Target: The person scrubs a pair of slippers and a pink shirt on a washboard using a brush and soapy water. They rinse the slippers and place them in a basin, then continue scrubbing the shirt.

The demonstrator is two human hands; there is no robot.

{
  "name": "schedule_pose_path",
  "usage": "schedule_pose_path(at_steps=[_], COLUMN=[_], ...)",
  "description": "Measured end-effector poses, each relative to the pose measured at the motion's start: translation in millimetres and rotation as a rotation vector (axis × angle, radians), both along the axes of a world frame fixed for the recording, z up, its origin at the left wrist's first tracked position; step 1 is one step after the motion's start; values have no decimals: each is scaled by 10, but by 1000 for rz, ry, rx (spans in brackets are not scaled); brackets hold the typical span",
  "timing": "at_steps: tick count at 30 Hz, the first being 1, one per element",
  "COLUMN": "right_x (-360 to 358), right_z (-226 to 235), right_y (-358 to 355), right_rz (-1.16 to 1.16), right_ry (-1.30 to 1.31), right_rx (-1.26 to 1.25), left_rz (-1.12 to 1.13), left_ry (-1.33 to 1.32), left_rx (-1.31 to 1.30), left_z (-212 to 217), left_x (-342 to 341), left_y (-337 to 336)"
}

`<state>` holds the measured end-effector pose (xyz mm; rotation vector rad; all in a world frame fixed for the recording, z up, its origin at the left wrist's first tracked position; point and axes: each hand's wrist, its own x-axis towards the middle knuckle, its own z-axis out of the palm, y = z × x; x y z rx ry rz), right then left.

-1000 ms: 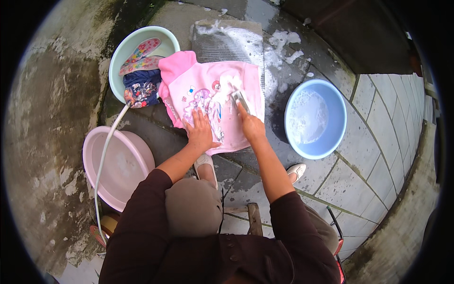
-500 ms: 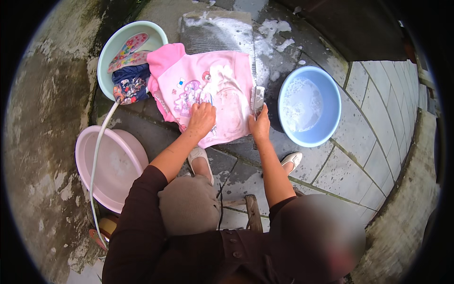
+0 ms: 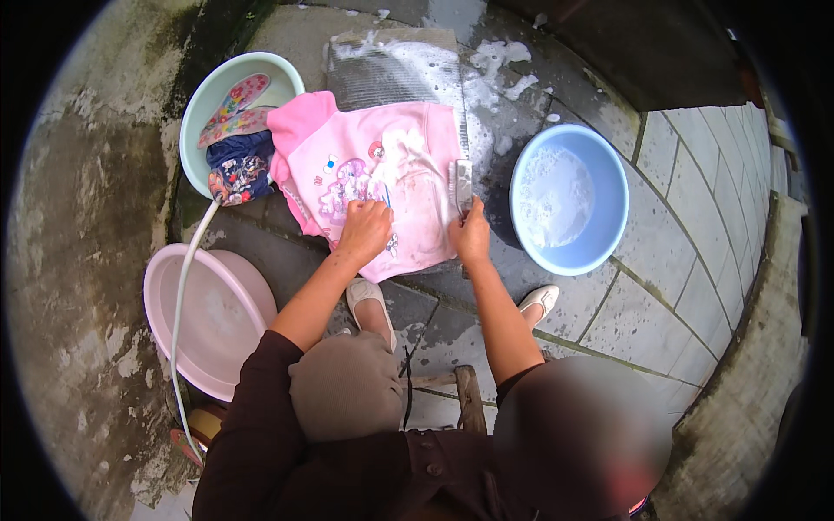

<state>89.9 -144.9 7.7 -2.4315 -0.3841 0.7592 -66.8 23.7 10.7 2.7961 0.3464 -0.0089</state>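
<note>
A pink child's shirt with cartoon prints lies spread over a ribbed stone slab, white suds streaked across its right half. My left hand is closed on the middle of the shirt, knuckles up, the fingertips partly hidden. At the shirt's right edge, my right hand grips a pale grey scrubbing brush, which lies along that edge. The brush's bristles are hidden from view. The shirt's left sleeve reaches the rim of a mint-green basin.
The mint-green basin holds floral fabric and a dark blue printed garment. A hose runs from its rim past a pink basin. A blue basin with sudsy water stands right. Foam spots the paving; a wooden stool is below.
My right hand and the brush have shifted slightly left onto the shirt's edge. My left hand keeps its place on the shirt. The whole view has tilted a little.
</note>
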Motion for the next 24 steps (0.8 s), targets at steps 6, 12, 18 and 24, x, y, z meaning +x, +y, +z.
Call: schedule_pose_path(at_steps=[6,12,18,24], right_x=[28,-4,-20,207], right_z=[105,264,213,140], right_y=[-527,-324,47,767], right_rz=[-54,206,623,620], right_ry=[-1,-254,-114,-75], right_rx=[-43,-96,-265,-260], left_rz=[-58,45,125,144], left_ry=[244,60,472,582], left_rx=[-142,-119,-94,-78], left_z=[122,-86,-28,-122], left_x=[60,675,888,924], left_y=[-82,234,358,429])
